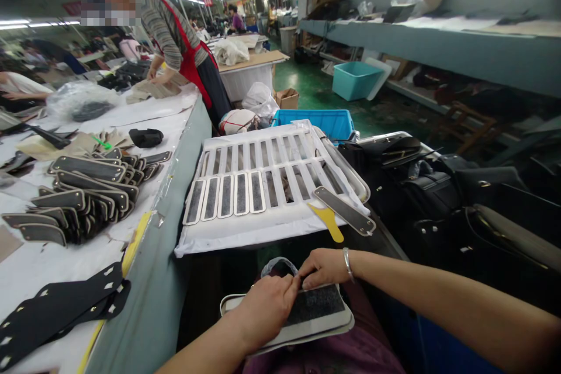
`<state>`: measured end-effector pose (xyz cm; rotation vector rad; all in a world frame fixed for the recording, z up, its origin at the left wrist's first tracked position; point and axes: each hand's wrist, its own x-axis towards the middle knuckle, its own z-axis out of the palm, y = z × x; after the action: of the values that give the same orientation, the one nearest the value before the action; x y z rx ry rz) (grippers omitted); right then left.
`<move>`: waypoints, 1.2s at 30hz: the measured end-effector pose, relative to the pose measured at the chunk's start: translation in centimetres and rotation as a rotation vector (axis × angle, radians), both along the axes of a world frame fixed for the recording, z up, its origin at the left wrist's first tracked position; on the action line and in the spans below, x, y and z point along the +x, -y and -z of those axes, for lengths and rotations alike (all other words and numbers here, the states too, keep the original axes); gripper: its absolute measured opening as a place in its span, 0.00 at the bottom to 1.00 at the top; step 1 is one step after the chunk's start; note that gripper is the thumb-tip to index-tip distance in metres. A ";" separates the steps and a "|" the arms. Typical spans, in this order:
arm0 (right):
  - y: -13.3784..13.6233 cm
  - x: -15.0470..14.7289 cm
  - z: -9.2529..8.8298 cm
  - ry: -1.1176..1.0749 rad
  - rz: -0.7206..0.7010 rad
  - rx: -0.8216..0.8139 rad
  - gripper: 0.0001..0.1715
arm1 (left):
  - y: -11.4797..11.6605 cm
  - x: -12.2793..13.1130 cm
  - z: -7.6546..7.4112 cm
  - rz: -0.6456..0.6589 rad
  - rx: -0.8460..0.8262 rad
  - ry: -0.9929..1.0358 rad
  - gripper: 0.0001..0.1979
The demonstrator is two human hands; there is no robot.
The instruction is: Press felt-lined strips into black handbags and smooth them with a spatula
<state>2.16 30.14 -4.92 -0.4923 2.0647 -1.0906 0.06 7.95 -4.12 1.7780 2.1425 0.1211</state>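
On my lap lies a handbag (318, 305) with pale edges and a dark rectangular panel; a handle wrapped in clear plastic (280, 263) rises behind its top edge. My left hand (267, 308) lies over the panel, its fingers closed at the bag's top edge. Against it, my right hand (323, 269), with a silver bangle (348, 263) at the wrist, is closed with bent fingers on the same edge. What lies between the fingertips is hidden. Just beyond rests a yellow scraper-shaped piece (331, 224) beside a dark strip with metal studs (344, 210).
A white slotted board (232, 228) stands ahead, several pale-framed dark strips in its front row. Left, a table (164, 210) carries stacked strips (83, 198) and black cut pieces (65, 310). Black bags (425, 187) lie right. A person in a red apron (184, 41) works across the table.
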 end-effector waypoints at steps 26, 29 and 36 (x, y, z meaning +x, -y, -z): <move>5.1 -2.5 -0.9 0.014 -0.105 -0.006 0.22 | 5.6 -4.2 -2.3 -0.050 0.003 0.355 0.24; 5.1 -2.7 -1.0 0.047 -0.099 -0.022 0.22 | 7.3 -5.5 -3.3 -0.096 0.067 0.527 0.23; 8.2 -3.9 -0.4 0.078 -0.146 -0.033 0.24 | 9.1 -5.3 -1.6 -0.058 0.096 0.442 0.26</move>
<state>-1.78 21.89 -4.49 -0.5983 1.9143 -1.0421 -5.24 -1.13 -2.50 1.5581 1.8911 0.5830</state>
